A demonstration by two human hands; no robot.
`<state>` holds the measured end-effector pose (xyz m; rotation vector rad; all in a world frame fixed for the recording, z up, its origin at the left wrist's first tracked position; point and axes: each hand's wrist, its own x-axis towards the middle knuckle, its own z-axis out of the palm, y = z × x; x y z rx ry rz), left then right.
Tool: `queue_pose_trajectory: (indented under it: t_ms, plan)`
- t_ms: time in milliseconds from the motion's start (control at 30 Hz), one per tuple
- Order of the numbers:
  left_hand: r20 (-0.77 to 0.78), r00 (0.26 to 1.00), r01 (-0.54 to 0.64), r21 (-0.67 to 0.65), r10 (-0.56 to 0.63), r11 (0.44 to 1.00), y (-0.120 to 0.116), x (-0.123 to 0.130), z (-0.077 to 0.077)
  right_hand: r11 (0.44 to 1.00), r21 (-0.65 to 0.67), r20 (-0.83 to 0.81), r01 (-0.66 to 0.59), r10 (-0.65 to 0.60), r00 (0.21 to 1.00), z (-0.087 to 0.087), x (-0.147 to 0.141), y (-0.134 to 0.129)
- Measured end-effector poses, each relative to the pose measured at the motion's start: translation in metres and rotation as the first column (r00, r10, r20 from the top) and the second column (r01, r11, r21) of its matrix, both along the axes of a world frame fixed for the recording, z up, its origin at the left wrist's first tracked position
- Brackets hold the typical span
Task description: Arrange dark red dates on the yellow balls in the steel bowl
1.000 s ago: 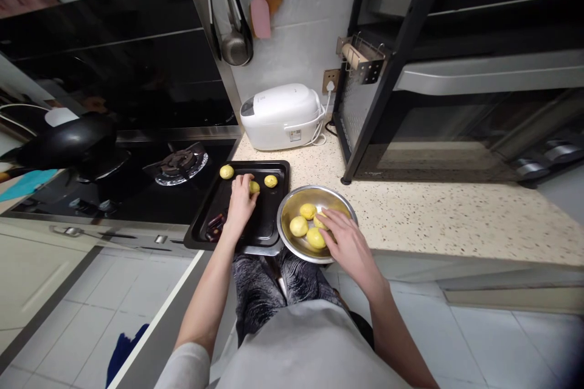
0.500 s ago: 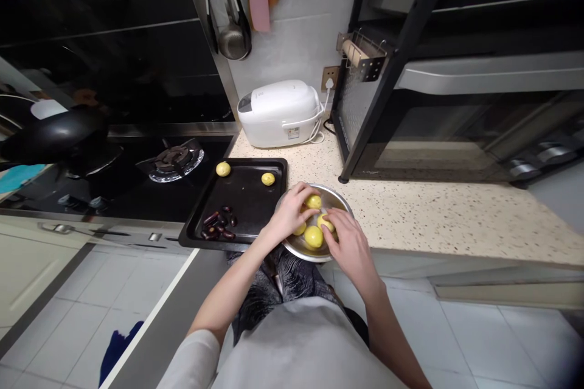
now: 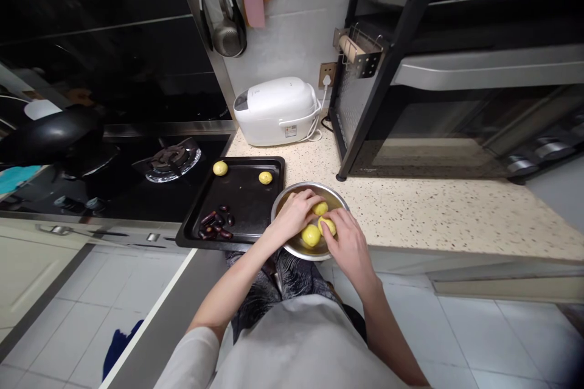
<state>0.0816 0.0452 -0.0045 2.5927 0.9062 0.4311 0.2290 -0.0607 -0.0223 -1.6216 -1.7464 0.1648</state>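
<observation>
A steel bowl [image 3: 343,200] holds several yellow lemons at the counter's front edge. Inside it, my left hand [image 3: 295,213] reaches in from the left, its thumb and fingers closed around a lemon [image 3: 320,208] near the back. My right hand [image 3: 347,237] grips another lemon [image 3: 327,226] between thumb and fingers. A third lemon [image 3: 311,235] lies in front of them, at the bowl's near side. My left hand partly covers the bowl's left half.
Left of the bowl, a black baking tray [image 3: 249,206] carries two lemons and several small dark-red oblong pieces [image 3: 214,227]. A white rice cooker [image 3: 276,112] stands behind it. The gas stove [image 3: 168,159] is at left, a black rack with an oven [image 3: 433,127] at right.
Inside the bowl, the lemon at my left fingers has shifted slightly right. My right hand keeps its lemon, nearly in place. The lemon under my left hand is now mostly covered.
</observation>
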Motion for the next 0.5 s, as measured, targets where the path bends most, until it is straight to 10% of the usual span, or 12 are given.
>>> queue_pose_trajectory:
  t_ms: [500]
  plan:
    - [-0.06, 0.994, -0.086, 0.066, 0.09, 0.994, -0.001, -0.012, -0.004, 1.0, -0.019, -0.012, -0.025, 0.024, 1.0, -0.004, 0.002, 0.0]
